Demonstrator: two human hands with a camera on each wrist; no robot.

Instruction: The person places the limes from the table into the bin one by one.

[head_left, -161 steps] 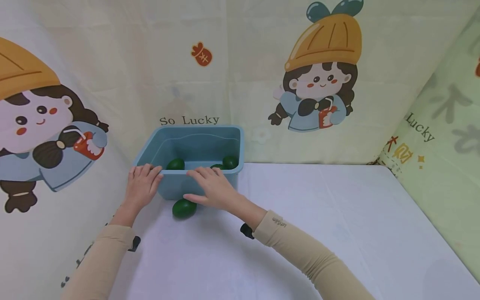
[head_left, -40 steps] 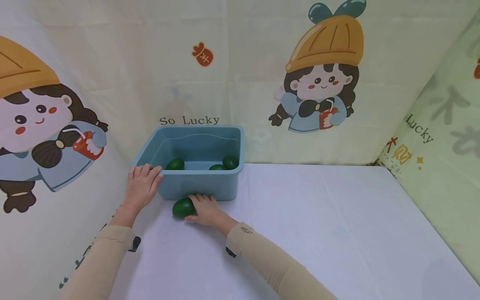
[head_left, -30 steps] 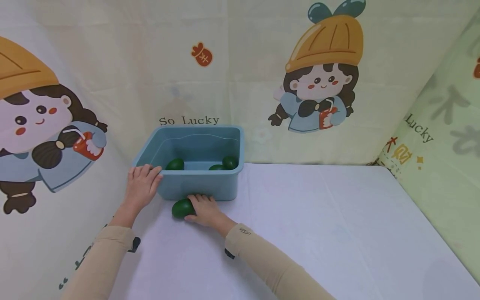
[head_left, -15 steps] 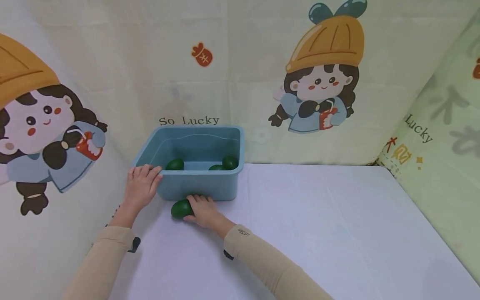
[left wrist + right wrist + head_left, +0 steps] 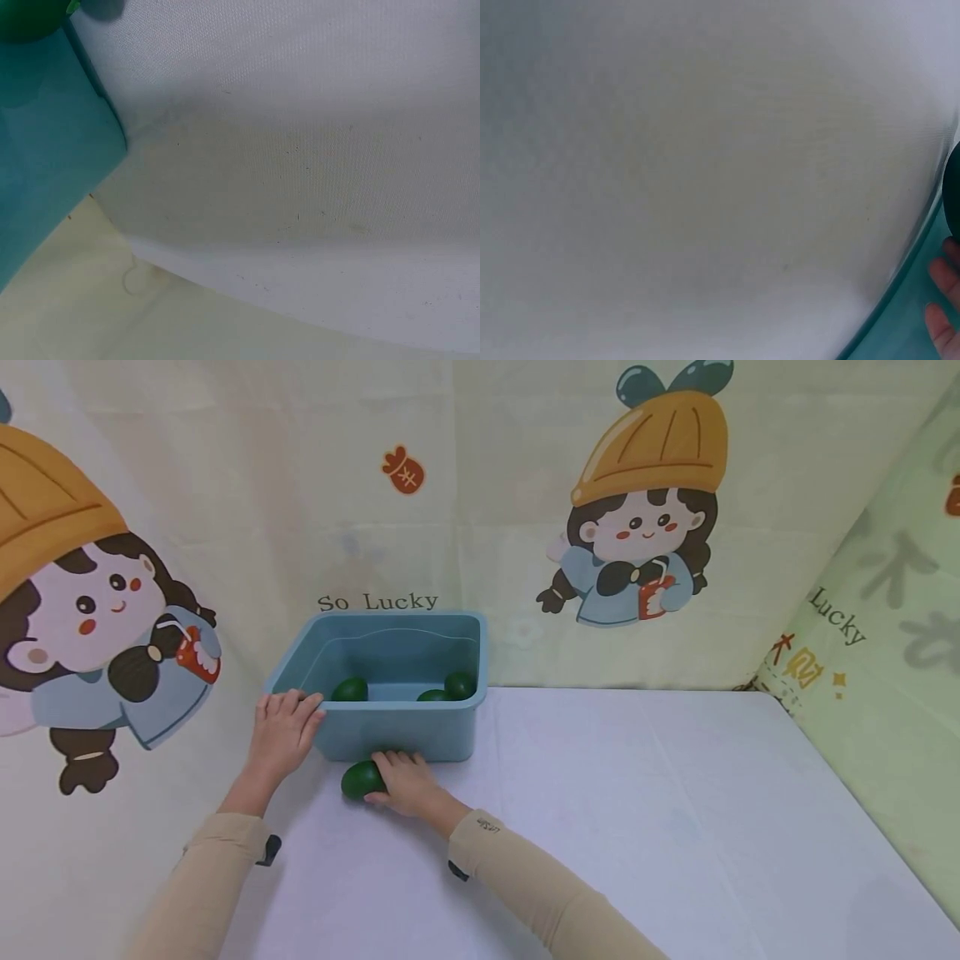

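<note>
A dark green, glossy oval fruit [image 5: 363, 781] lies on the white table in front of a blue plastic bin [image 5: 393, 731]. My right hand [image 5: 407, 783] grips this fruit from its right side, with the thumb on the near side and the fingers behind. My left hand [image 5: 282, 735] holds the bin's front left corner, its fingers over the rim. Inside the bin are three more green fruits: one at the left [image 5: 350, 689], another at the right [image 5: 460, 685], and a third partly hidden behind the front rim [image 5: 433, 695]. In the right wrist view, several fingertips [image 5: 945, 277] show beside a dark green fruit [image 5: 954, 191].
The bin stands against a cartoon-printed cloth backdrop [image 5: 510, 560] at the table's back left. White tabletop [image 5: 637, 793] stretches to the right, ending at a slanted right edge by a pale green cloth [image 5: 885, 652].
My right hand has come down from the bin's front rim to the fruit on the table and shifted slightly left with it. The left hand keeps its place. The left backdrop cloth has shifted right.
</note>
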